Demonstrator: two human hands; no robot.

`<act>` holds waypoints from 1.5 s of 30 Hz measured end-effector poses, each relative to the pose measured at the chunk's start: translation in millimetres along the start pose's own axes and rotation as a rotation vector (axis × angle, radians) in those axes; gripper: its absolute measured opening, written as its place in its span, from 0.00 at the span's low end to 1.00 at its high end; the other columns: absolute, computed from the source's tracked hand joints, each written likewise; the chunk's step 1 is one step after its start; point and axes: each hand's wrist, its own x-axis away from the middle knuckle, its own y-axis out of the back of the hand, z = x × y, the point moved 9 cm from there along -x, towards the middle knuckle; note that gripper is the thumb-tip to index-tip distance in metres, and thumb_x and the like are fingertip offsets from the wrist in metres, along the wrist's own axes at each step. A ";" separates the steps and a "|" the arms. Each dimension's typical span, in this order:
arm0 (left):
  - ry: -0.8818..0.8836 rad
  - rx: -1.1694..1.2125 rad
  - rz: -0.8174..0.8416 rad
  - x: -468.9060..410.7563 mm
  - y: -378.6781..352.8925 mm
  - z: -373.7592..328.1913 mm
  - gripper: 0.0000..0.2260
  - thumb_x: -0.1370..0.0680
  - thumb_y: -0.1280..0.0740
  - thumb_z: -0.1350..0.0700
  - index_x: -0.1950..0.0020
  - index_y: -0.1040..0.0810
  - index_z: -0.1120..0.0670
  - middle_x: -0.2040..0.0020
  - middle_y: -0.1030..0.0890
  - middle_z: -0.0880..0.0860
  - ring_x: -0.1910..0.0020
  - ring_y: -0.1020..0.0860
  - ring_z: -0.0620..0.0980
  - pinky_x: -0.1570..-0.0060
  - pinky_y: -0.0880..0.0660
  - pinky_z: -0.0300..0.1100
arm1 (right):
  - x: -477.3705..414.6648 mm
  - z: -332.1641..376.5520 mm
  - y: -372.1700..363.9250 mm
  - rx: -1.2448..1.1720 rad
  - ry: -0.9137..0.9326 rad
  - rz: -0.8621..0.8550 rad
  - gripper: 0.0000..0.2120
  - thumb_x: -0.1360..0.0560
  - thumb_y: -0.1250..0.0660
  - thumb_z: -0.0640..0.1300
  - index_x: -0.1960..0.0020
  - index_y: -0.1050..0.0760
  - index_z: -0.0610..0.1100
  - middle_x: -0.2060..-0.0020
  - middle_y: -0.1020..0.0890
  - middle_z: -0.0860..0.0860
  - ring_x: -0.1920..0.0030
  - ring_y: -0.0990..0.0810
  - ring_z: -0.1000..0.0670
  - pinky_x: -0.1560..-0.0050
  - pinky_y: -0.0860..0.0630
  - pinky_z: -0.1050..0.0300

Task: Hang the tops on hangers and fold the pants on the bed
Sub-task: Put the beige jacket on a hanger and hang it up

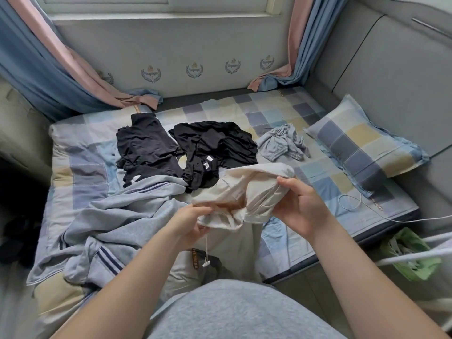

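A bed [305, 113] in a checked blue, grey and yellow sheet is filling the middle of the room, with a matching pillow [362, 145] lying at 3 o'clock against a grey padded headboard [391, 69]. At 12 o'clock daylight is coming through a window [156, 3] above a pale wall panel [171, 45] printed with crests. A blue-and-pink curtain [41, 69] is hanging at 10 o'clock and a second curtain [300, 40] at 1 o'clock, both hems pooling on the mattress. A green bag [411, 253] is sitting on the floor [305, 289] at 4 o'clock.
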 end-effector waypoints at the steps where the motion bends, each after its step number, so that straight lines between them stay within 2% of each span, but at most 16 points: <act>1: -0.034 0.064 -0.026 -1.6 2.3 -5.6 0.04 0.21 0.34 0.64 0.47 0.22 0.59 0.55 0.15 0.57 0.59 0.17 0.52 0.60 0.19 0.44 | 0.5 -4.7 11.3 -0.020 -0.016 -0.038 0.19 0.24 0.39 0.40 0.34 0.26 0.37 0.45 0.19 0.39 0.44 0.20 0.39 0.39 0.23 0.40; 2: -0.048 0.151 -0.032 -3.6 3.0 -9.9 0.01 0.21 0.33 0.63 0.50 0.23 0.59 0.59 0.16 0.56 0.61 0.18 0.51 0.58 0.19 0.44 | 2.2 -9.9 22.5 -0.050 -0.032 -0.081 0.20 0.24 0.39 0.40 0.33 0.26 0.36 0.43 0.20 0.38 0.43 0.21 0.39 0.35 0.27 0.39; 4: -0.011 0.418 0.050 -7.1 -4.5 -13.8 0.08 0.27 0.28 0.63 0.53 0.26 0.59 0.62 0.19 0.55 0.61 0.20 0.49 0.55 0.18 0.43 | 8.3 -19.0 44.0 -0.127 -0.042 -0.163 0.18 0.25 0.39 0.39 0.37 0.23 0.37 0.46 0.20 0.39 0.46 0.20 0.40 0.31 0.32 0.39; 6: 0.034 0.660 0.180 -9.2 -18.1 -16.6 0.20 0.38 0.20 0.68 0.54 0.26 0.59 0.61 0.22 0.57 0.60 0.22 0.49 0.56 0.17 0.44 | 16.4 -25.6 61.7 -0.214 -0.028 -0.221 0.13 0.25 0.39 0.38 0.45 0.19 0.37 0.52 0.17 0.40 0.52 0.17 0.42 0.34 0.29 0.44; 8: 0.067 0.669 0.205 -14.3 -24.0 -10.8 0.21 0.40 0.20 0.69 0.54 0.26 0.59 0.60 0.22 0.56 0.60 0.22 0.49 0.59 0.17 0.46 | 24.2 -30.8 79.0 -0.267 -0.005 -0.303 0.11 0.26 0.38 0.37 0.47 0.21 0.38 0.53 0.17 0.41 0.53 0.16 0.43 0.42 0.21 0.47; 11: 0.212 0.529 0.147 -29.6 -25.3 24.6 0.20 0.38 0.19 0.66 0.51 0.22 0.59 0.59 0.19 0.55 0.58 0.19 0.49 0.56 0.17 0.49 | 37.0 -41.4 116.5 -0.320 0.021 -0.483 0.08 0.29 0.34 0.37 0.50 0.24 0.41 0.56 0.20 0.45 0.58 0.18 0.48 0.55 0.17 0.53; 15: 0.453 -0.099 0.074 -31.6 -24.3 86.4 0.19 0.29 0.25 0.60 0.40 0.21 0.63 0.44 0.16 0.61 0.46 0.17 0.57 0.39 0.22 0.51 | 63.5 -63.8 163.3 -0.293 -0.039 -0.686 0.09 0.23 0.35 0.38 0.43 0.23 0.41 0.53 0.17 0.44 0.53 0.18 0.46 0.50 0.22 0.52; 19: 0.448 -0.354 -0.038 -30.7 -31.6 118.7 0.12 0.22 0.29 0.56 0.41 0.19 0.59 0.49 0.15 0.58 0.50 0.18 0.56 0.40 0.24 0.51 | 100.1 -94.2 201.6 -0.318 -0.186 -0.855 0.22 0.30 0.30 0.40 0.36 0.24 0.38 0.44 0.18 0.40 0.47 0.18 0.42 0.49 0.21 0.48; 23: 0.431 -0.344 -0.098 -32.3 -49.9 133.4 0.10 0.19 0.34 0.58 0.42 0.20 0.61 0.53 0.15 0.59 0.57 0.16 0.56 0.60 0.17 0.48 | 148.8 -123.2 235.0 -0.359 -0.320 -0.943 0.10 0.21 0.36 0.39 0.41 0.22 0.39 0.53 0.16 0.40 0.54 0.16 0.41 0.56 0.18 0.48; 28: 0.462 -0.244 -0.041 -20.6 -107.3 166.4 0.12 0.17 0.42 0.61 0.43 0.22 0.67 0.42 0.20 0.63 0.46 0.19 0.61 0.67 0.18 0.53 | 238.8 -155.5 284.3 -0.564 -0.269 -1.130 0.14 0.20 0.44 0.36 0.38 0.25 0.36 0.46 0.18 0.40 0.49 0.19 0.42 0.59 0.17 0.50; 31: 0.456 -0.322 0.012 5.1 -157.6 203.0 0.10 0.16 0.42 0.61 0.52 0.24 0.62 0.56 0.18 0.59 0.62 0.17 0.53 0.72 0.19 0.46 | 298.0 -168.0 306.7 -0.626 -0.182 -1.153 0.15 0.19 0.46 0.35 0.40 0.25 0.34 0.44 0.19 0.38 0.49 0.20 0.40 0.53 0.21 0.45; 33: 0.466 -0.408 0.060 27.1 -188.8 234.3 0.10 0.16 0.42 0.61 0.49 0.22 0.62 0.64 0.17 0.56 0.67 0.17 0.50 0.74 0.20 0.41 | 343.7 -174.4 323.5 -0.668 -0.118 -1.191 0.13 0.19 0.47 0.35 0.42 0.25 0.34 0.49 0.18 0.38 0.50 0.20 0.41 0.54 0.24 0.47; 37: 0.498 -0.682 0.182 71.3 -238.8 310.8 0.10 0.17 0.42 0.61 0.45 0.20 0.60 0.64 0.16 0.55 0.70 0.18 0.49 0.77 0.24 0.37 | 447.6 -193.2 356.2 -0.747 -0.028 -1.267 0.10 0.17 0.44 0.38 0.49 0.25 0.38 0.67 0.15 0.43 0.55 0.21 0.45 0.58 0.27 0.52; 39: 0.513 -0.808 0.225 97.4 -263.0 355.7 0.10 0.18 0.42 0.60 0.45 0.21 0.59 0.63 0.16 0.55 0.69 0.18 0.50 0.74 0.24 0.37 | 501.6 -208.3 371.1 -0.737 -0.027 -1.297 0.10 0.16 0.44 0.39 0.48 0.25 0.38 0.63 0.15 0.43 0.55 0.21 0.45 0.56 0.25 0.51; 42: 0.527 -0.975 0.280 133.0 -295.7 422.9 0.11 0.17 0.42 0.57 0.44 0.21 0.60 0.58 0.15 0.56 0.60 0.18 0.52 0.67 0.21 0.39 | 587.6 -233.2 392.9 -0.706 -0.018 -1.389 0.12 0.16 0.44 0.39 0.38 0.26 0.37 0.46 0.19 0.41 0.53 0.20 0.44 0.58 0.22 0.48; 45: 0.547 -1.100 0.307 162.4 -325.5 479.6 0.13 0.17 0.38 0.53 0.37 0.22 0.58 0.46 0.16 0.58 0.47 0.17 0.57 0.46 0.20 0.50 | 661.5 -248.8 399.5 -0.789 0.069 -1.443 0.13 0.16 0.44 0.39 0.37 0.26 0.36 0.44 0.18 0.40 0.52 0.19 0.44 0.58 0.21 0.48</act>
